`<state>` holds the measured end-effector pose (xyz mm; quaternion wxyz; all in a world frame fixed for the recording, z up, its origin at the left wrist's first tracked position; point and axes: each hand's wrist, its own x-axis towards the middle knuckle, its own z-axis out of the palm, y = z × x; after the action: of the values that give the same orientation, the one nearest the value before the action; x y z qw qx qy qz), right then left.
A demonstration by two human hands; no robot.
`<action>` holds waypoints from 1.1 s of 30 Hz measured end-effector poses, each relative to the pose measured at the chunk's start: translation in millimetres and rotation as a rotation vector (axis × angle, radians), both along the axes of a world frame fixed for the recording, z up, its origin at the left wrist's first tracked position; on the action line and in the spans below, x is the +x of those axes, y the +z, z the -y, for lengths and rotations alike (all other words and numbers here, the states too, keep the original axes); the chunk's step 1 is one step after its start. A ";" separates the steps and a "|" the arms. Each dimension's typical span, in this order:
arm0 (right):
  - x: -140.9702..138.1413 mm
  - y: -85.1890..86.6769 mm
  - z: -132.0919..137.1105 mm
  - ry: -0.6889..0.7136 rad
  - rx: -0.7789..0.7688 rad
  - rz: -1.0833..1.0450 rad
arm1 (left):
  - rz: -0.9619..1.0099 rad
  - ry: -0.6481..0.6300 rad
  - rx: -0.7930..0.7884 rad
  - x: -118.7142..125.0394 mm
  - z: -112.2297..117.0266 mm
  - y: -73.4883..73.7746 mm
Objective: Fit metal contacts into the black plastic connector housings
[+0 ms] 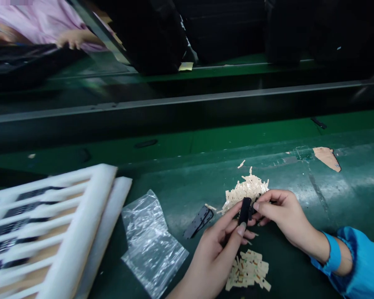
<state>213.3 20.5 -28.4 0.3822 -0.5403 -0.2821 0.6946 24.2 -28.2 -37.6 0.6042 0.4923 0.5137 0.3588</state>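
My left hand (220, 245) is closed on a small flat black piece (244, 211), held upright between thumb and fingers. Against its right side, my right hand (286, 214) pinches at a smaller dark part (253, 206), whose kind I cannot make out. Behind the fingers lies a heap of small cream strips (247, 189). Nearer to me, partly behind my left hand, is a second pile of pale flat tabs (251, 270). Two flat black plates with small holes (198, 222) rest on the green bench, left of my left hand.
Clear plastic bags (154, 245) lie left of my hands. White slotted foam trays (102, 182) holding black pieces stand at far left. A brown scrap (327, 158) lies at back right. Beyond the dark rail (187, 99), another person's hand (71, 39) shows.
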 end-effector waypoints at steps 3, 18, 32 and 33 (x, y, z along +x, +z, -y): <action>1.0 -0.2 0.5 0.010 0.007 0.018 | -0.002 0.003 0.020 -0.7 1.6 -1.4; 2.2 -3.5 1.2 0.040 0.028 0.039 | -0.019 0.004 0.058 1.8 2.3 1.0; 1.3 4.4 -0.3 0.058 -0.031 0.005 | -0.007 0.015 0.020 3.3 1.0 5.7; 1.3 4.3 -0.4 0.058 -0.032 0.005 | -0.004 0.013 0.023 3.7 0.6 5.9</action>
<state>214.6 21.0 -24.2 0.3524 -0.5397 -0.2876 0.7084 27.9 -28.8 -31.7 0.5952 0.4963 0.5139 0.3678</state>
